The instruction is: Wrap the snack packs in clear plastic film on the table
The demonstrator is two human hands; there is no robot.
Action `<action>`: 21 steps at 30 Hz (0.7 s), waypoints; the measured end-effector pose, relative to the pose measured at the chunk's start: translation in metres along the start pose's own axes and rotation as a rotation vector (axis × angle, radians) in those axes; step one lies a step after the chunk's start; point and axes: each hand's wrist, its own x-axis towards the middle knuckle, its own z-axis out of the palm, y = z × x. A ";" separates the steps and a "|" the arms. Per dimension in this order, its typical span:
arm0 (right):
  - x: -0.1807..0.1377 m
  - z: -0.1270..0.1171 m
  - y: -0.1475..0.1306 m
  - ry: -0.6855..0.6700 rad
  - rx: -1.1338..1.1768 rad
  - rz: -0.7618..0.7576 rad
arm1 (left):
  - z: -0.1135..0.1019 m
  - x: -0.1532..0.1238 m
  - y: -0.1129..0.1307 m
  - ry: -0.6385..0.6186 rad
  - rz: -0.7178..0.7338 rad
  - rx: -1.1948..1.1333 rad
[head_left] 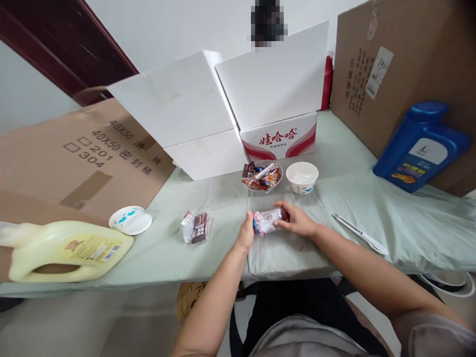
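Between my two hands is a small bundle in shiny see-through plastic wrap (268,221), with blue and pink at its left end and dark brown at its right. My left hand (245,234) is closed against the left end, thumb up and its other fingers mostly hidden. Fingers and thumb of my right hand (296,221) grip the right end. Just behind are a see-through bowl (281,179) heaped with wrapped snacks (261,176) and a white paper bowl (302,177) with crumpled see-through plastic inside. A similar bagged bundle with a brown pack (197,228) lies to the left.
On the green cloth (230,258) are a tipped paper bowl (131,220), a yellow jug (70,252), a blue jug (422,148) and a white-grey box cutter (360,234). White boxes (178,109) and cartons (85,153) line the back. A person's head (267,22) shows behind them.
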 end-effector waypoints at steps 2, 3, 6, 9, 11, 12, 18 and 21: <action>0.001 -0.004 0.001 -0.012 -0.127 0.037 | 0.005 0.000 -0.010 0.097 0.189 0.174; 0.002 -0.006 0.001 -0.021 -0.204 0.039 | 0.007 0.000 -0.014 0.154 0.296 0.274; 0.007 -0.007 0.000 -0.016 -0.386 0.047 | 0.010 -0.002 -0.021 0.268 0.531 0.516; 0.003 -0.013 -0.006 0.032 -0.438 0.062 | 0.008 -0.002 -0.020 0.208 0.640 0.620; -0.012 -0.023 -0.009 0.086 -0.470 0.074 | 0.006 -0.002 -0.019 0.161 0.691 0.652; -0.024 -0.029 -0.009 0.125 -0.504 0.094 | 0.004 -0.002 -0.019 0.155 0.713 0.664; -0.124 -0.070 0.016 0.380 -0.903 0.466 | 0.003 -0.012 -0.014 0.315 0.810 0.694; -0.141 -0.073 0.022 0.401 -0.922 0.504 | 0.002 -0.013 -0.012 0.343 0.779 0.652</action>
